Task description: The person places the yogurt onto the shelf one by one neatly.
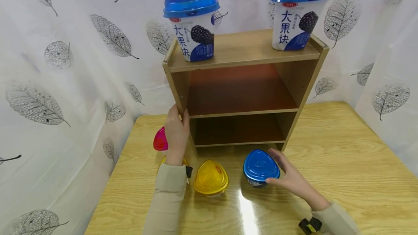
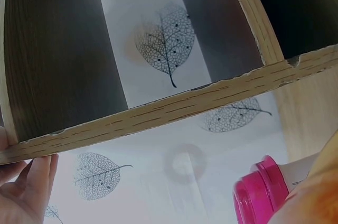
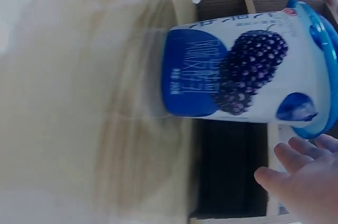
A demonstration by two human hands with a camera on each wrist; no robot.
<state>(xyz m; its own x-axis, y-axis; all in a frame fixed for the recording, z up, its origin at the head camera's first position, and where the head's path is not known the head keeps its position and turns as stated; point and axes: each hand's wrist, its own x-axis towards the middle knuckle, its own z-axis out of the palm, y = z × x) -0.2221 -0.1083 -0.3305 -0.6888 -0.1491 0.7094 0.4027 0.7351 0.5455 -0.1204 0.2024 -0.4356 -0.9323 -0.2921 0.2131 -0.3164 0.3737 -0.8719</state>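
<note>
My left hand [image 1: 176, 133] grips the front edge of the left side panel of a small wooden shelf [image 1: 243, 113]. In the left wrist view, its fingertips [image 2: 41, 174] lie against one face of that panel. My right hand [image 1: 292, 178] has its thumb and fingers spread beside a yogurt cup with a blue lid [image 1: 261, 166], which stands on the table before the shelf. The right wrist view shows the cup's blackberry print [image 3: 253, 68], with the right fingers [image 3: 296, 158] near the lid; whether they touch it I cannot tell.
Two more blue-lidded cups, one left [image 1: 192, 28] and one right [image 1: 298, 13], stand on the shelf's top. A yellow-lidded cup [image 1: 211, 177] is on the table [image 1: 352, 162]; another yellow lid [image 1: 162, 162] and a pink-lidded cup [image 1: 160, 140] are partly hidden by the left arm.
</note>
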